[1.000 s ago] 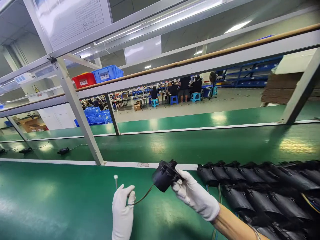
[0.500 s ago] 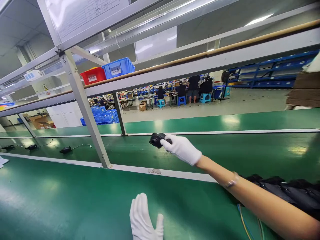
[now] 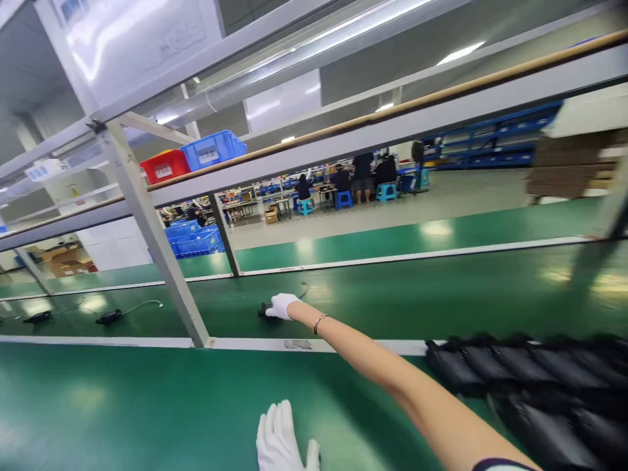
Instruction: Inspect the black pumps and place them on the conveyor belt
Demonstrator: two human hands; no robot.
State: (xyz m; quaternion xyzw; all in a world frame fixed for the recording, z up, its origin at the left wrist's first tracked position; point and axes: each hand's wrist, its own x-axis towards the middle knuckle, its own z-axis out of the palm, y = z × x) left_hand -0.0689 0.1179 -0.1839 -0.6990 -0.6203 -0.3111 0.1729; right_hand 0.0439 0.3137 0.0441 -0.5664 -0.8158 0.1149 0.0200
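Observation:
My right hand (image 3: 283,305), in a white glove, reaches across to the far green belt. Its fingers are closed on a small black cylindrical part (image 3: 265,310), low at the belt's surface; whether it rests there cannot be made out. A thin cable (image 3: 304,288) shows just behind the hand. My left hand (image 3: 281,439), gloved in white too, lies on the near green tabletop (image 3: 147,405) with fingers stretched and thumb apart, holding nothing. Similar black parts with wires, one of them a black part (image 3: 108,317), lie on the belt to the left.
Several black parts (image 3: 520,366) lie in rows at the right. A white frame post (image 3: 157,242) rises left of my right hand. Overhead, a shelf rail carries a red bin (image 3: 164,168) and a blue bin (image 3: 214,150). People (image 3: 363,176) are far behind.
My right hand has moved left and down toward the belt with the black part. My left hand stays open on the table. The view has turned slightly right.

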